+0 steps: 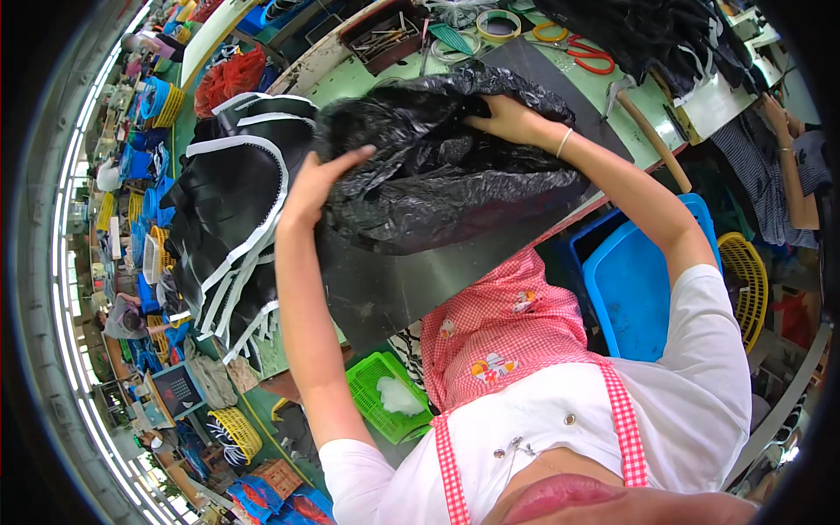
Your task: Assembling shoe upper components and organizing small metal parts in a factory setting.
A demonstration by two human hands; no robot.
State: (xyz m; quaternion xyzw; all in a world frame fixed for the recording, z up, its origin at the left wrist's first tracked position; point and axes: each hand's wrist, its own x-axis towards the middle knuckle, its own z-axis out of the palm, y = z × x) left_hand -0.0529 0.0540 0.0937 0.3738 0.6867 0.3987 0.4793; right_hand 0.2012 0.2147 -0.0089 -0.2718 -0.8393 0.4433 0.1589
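Head view, left to right.

- Far left, 9 o'clock: stack of black cut pieces with white edging (229, 206) lies on the green table (354, 80), its strips hanging over the near edge.
- Left hand (313, 185), just left of centre: palm pressed flat on the left flank of the black plastic bag (437, 162), fingers spread, thumb pointing toward 1 o'clock. A hold by pressure; fingers not curled round the film.
- Bag: centre, 12 o'clock of the apron, crumpled and bulging, resting on a dark grey mat (394, 284) on the table, touching the black stack at its left.
- Right hand (507, 118), at the bag's upper right: fingers dig into a fold of the film and clench it. Thin bracelet on the wrist.
- 12 to 1 o'clock, beyond the bag: tape roll (499, 24), red-handled scissors (588, 54), hammer (643, 122) at the table's right edge.
- 3 o'clock, below the table: blue plastic crate (634, 284), yellow basket (745, 284).
- 6 to 7 o'clock, floor: green basket (385, 394).
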